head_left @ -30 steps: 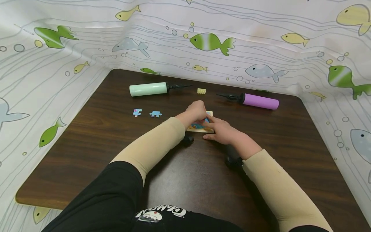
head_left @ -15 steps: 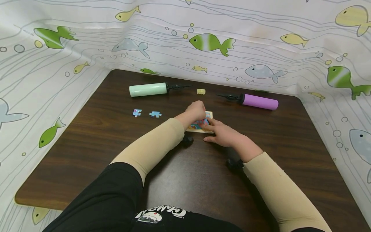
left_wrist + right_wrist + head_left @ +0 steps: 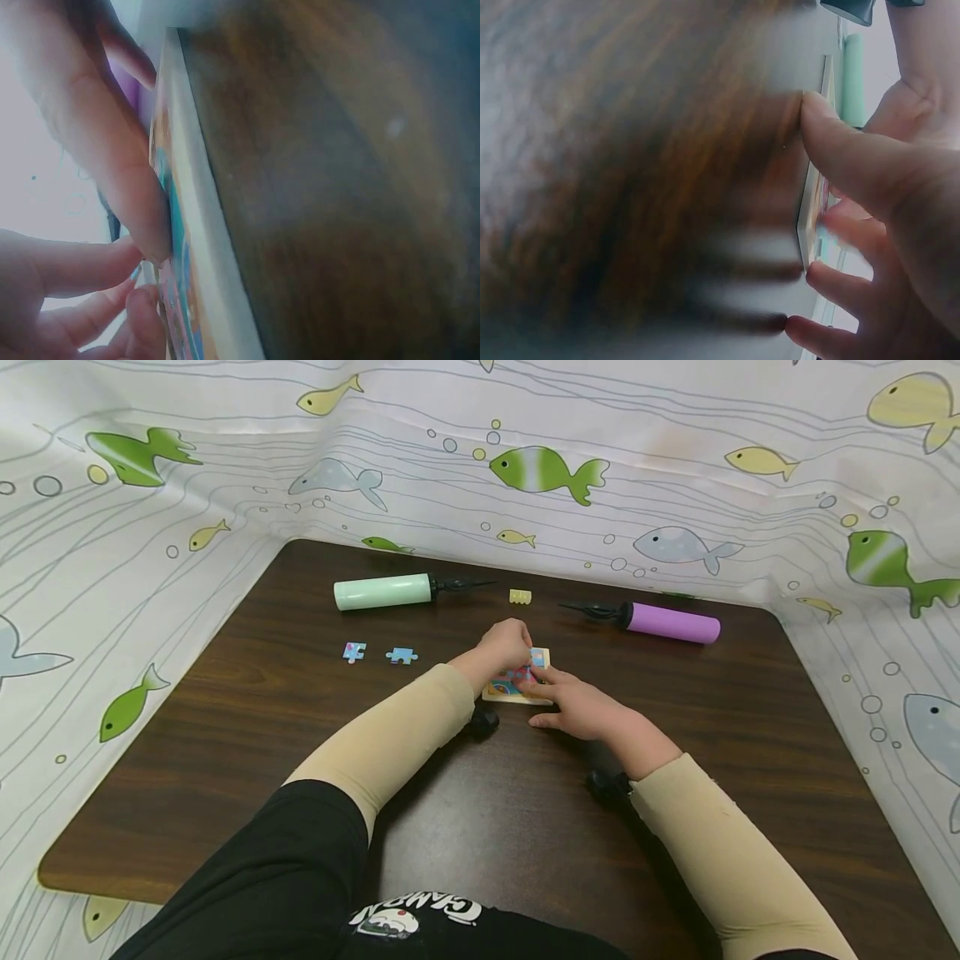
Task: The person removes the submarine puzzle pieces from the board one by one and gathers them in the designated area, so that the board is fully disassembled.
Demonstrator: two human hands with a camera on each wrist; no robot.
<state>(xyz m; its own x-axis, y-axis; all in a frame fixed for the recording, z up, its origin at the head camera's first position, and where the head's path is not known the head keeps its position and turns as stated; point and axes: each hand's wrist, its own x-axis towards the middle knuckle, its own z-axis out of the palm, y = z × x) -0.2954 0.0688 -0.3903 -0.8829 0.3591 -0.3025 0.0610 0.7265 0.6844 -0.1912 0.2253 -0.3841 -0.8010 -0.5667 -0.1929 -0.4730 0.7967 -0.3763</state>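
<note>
A small jigsaw puzzle in a pale wooden tray (image 3: 517,698) lies flat on the dark table, partly covered by both hands. My left hand (image 3: 506,644) is over its upper left part. In the left wrist view, its thumb and fingers (image 3: 82,266) pinch a thin puzzle piece (image 3: 149,274) close against the picture. My right hand (image 3: 581,705) reaches over the tray's right side with spread fingers. One of its fingertips touches the puzzle beside the pinched piece, while its thumb (image 3: 836,139) rests on the table by the tray's near edge.
Two loose blue puzzle pieces, a pink-spotted one (image 3: 354,652) and a plain one (image 3: 402,656), lie to the left. Behind are a mint green hand pump (image 3: 384,592), a small yellow block (image 3: 520,597) and a purple hand pump (image 3: 673,623). A fish-print curtain (image 3: 450,485) borders the table (image 3: 262,710).
My left hand has shifted slightly left, and the right fingers have drawn back slightly towards the near right. More of the puzzle picture shows between them.
</note>
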